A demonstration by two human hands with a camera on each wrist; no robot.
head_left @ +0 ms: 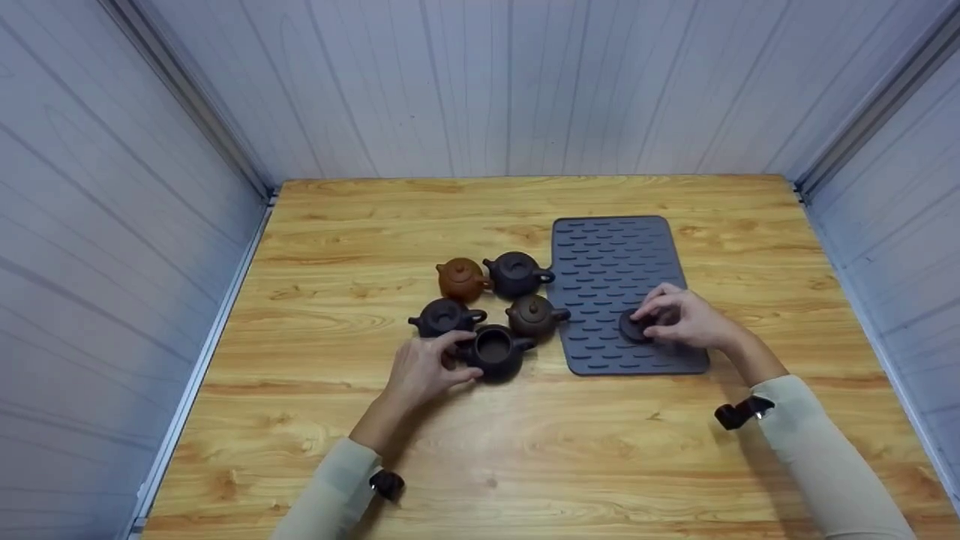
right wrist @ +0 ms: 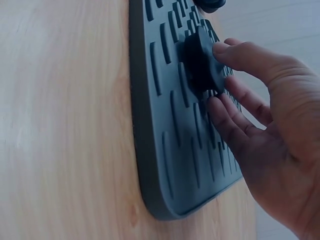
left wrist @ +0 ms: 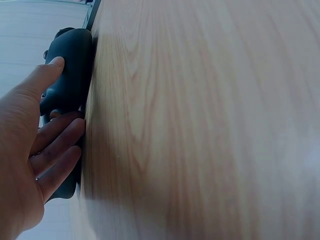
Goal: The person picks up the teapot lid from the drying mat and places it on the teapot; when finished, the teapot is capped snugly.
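A lidless black teapot (head_left: 494, 363) stands on the table in the head view, its round mouth facing up. My left hand (head_left: 425, 367) holds it by the left side, with thumb and index finger about its body. In the left wrist view the thumb (left wrist: 56, 64) lies against the dark teapot (left wrist: 76, 62). On the grey mat, my right hand (head_left: 686, 321) pinches a round dark teapot lid (head_left: 634, 327) at its edge. The right wrist view shows the lid (right wrist: 202, 60) at the mat's surface between thumb and fingers; whether it touches cannot be told.
Behind the open teapot stand a black teapot (head_left: 444, 316), an orange-brown teapot (head_left: 460, 280), another black teapot (head_left: 514, 274) and a dark brown teapot (head_left: 532, 319), all lidded and close together. The ridged grey mat (head_left: 615, 259) lies right of them. Panelled walls (head_left: 480, 90) enclose the wooden table.
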